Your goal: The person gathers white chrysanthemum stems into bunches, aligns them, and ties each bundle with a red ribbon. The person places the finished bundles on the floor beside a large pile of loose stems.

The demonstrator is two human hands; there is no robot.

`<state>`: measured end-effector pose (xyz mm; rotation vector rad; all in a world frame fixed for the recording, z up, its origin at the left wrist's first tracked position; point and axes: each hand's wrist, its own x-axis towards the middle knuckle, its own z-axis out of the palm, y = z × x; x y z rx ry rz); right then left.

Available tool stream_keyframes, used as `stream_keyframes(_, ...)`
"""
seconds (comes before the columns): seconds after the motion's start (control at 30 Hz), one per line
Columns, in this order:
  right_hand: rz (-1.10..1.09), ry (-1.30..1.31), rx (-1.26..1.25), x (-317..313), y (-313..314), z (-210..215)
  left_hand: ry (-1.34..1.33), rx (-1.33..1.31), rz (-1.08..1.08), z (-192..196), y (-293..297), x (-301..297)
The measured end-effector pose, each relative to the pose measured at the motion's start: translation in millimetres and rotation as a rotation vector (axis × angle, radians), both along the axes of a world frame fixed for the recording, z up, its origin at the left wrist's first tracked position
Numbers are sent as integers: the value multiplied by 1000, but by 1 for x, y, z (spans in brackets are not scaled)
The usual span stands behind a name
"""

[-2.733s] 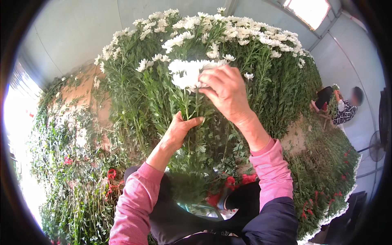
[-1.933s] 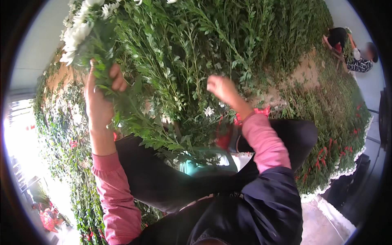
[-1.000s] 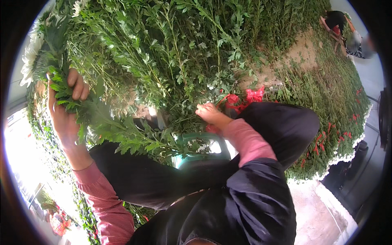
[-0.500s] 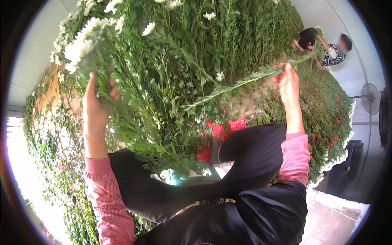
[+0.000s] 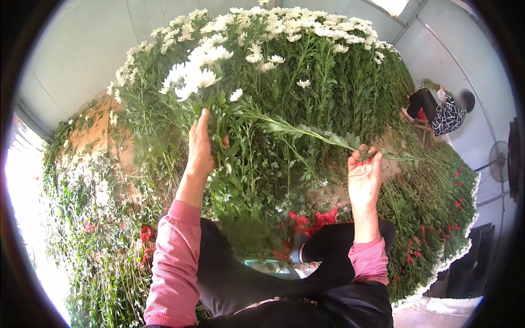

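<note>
Right now my left hand (image 5: 201,145) is closed around a bunch of white flowers (image 5: 194,79), gripping the stems just below the blooms, with the thumb side up and the flower heads standing above my fingers. The bunch sits in front of a big heap of white-flowered stems (image 5: 306,65) that fills the upper middle of the view, so where the leaves of one end and the other begin is hard to tell.

My right hand (image 5: 365,175) is held up with its fingertips pinched on 1 long leafy stem (image 5: 306,131). That stem runs slantwise from my right fingertips up and left toward the bunch in my left hand, and its far end also pokes out past my fingers to the right. Both hands are well apart, joined only by that stem.

Below my hands my legs in dark trousers (image 5: 246,273) cross the lower view, with red flowers (image 5: 314,221) lying just beyond them. More green stems with red blooms (image 5: 437,218) are spread out on the right. Farther back on the right, another person (image 5: 443,109) sits low near the heap, and a standing fan (image 5: 499,161) is at the right edge.
</note>
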<state>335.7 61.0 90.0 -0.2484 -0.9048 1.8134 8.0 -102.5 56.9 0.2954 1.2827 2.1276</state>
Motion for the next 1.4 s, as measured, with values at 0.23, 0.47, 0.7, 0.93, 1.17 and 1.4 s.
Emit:
stream_keyframes(0.23, 221, -98, -125, -18, -4, -27, -7, 35, -137, 15, 9, 11)
stream_keyframes(0.47, -300, -1084, 1052, -54, -43, -28, 51, -47, -107, 14, 17, 24)
stream_keyframes(0.7, -351, -1022, 1299, -157, -43, -25, 12, -26, -235, 24, 18, 42)
stream_keyframes(0.93, 321, -649, 125, -171, -17, -35, -100, 88, -339, 17, 19, 47)
stream_keyframes(1.17, 43, -713, 0, -97, 63, -22, -101, -80, -396, 12, -8, 31)
stream_keyframes(1.4, 487, -635, 221, -127, -43, 66, -101, -53, -335, 12, 20, 58)
